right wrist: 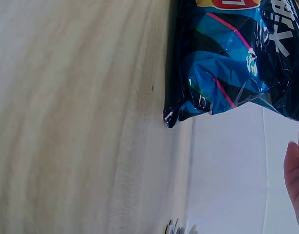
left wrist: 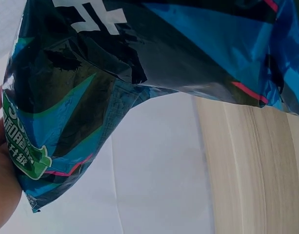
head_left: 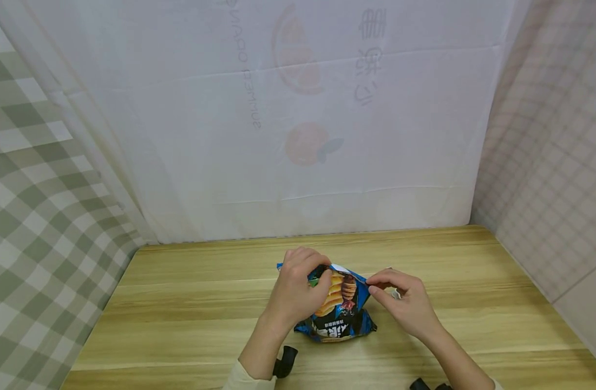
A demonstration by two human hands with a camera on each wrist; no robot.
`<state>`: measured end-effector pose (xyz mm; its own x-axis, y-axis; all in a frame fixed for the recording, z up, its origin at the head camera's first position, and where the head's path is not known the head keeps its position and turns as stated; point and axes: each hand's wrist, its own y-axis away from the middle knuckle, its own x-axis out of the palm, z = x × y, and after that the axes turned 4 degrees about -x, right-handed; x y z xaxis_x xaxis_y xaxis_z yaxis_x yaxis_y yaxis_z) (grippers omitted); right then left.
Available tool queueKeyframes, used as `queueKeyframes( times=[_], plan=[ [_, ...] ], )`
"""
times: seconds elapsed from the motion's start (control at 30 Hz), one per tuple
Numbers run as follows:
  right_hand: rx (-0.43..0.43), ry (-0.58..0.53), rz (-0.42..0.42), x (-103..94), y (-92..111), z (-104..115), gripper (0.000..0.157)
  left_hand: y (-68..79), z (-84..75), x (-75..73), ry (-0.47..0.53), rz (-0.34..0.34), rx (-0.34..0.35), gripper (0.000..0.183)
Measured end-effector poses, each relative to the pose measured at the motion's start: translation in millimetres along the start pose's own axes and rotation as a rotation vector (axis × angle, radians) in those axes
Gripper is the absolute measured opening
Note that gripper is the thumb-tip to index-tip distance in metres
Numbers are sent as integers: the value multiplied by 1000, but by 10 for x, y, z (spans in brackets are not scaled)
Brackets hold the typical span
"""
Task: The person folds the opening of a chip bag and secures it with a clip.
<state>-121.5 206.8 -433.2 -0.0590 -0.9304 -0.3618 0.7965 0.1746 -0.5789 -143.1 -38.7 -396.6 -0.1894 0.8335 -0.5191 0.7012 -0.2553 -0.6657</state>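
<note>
- Bag (head_left: 338, 310), blue and black, on the wooden tabletop (head_left: 205, 319), between the two hands.
- Gripped at upper left by the left hand (head_left: 298, 287), with fingers over the top edge and thumb against the printed front.
- Pinched at the upper right corner between thumb and forefinger of the right hand (head_left: 406, 303).
- Touched by both hands, more covered by the left; top edge running from one to the other, long axis hard to judge.
- Contents hidden; sealed or torn, cannot tell.
- Small white item (head_left: 395, 294) beside the right hand, mostly hidden.
</note>
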Motion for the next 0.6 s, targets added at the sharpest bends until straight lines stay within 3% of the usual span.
queueKeyframes(
  times=[0.3, 0.6],
  plan=[
    [76, 92, 20, 0, -2, 9, 20, -13, -11, -4, -34, -12, 8, 5],
    [136, 118, 33, 13, -7, 0, 16, -8, -14, -45, -82, 22, -26, 22]
  ],
)
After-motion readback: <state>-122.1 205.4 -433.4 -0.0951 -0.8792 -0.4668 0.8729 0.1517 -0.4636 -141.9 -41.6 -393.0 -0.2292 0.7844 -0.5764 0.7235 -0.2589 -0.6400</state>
